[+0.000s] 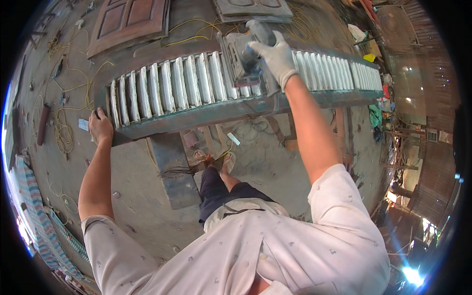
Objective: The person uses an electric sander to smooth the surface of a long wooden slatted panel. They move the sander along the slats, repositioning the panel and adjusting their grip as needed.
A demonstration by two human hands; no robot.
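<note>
A long louvered shutter (194,114) lies crosswise in front of me, with white slats in a worn dark green and brown frame. My right hand (277,58), in a pale work glove, is closed round the handle of a dusty grey power sander (241,55). The sander is over the middle of the shutter and hides some slats; I cannot tell whether it touches them. At the shutter's left end, my bare left hand (102,127) grips the frame corner, its fingers partly over the top.
Beyond the shutter lie a brown panelled door (129,22) and a greyish panel (253,9). Yellow cords (63,132) run over the dirt floor. A dark board (172,169) stands below the shutter, near my feet. Clutter and corrugated walls (437,162) line the right side.
</note>
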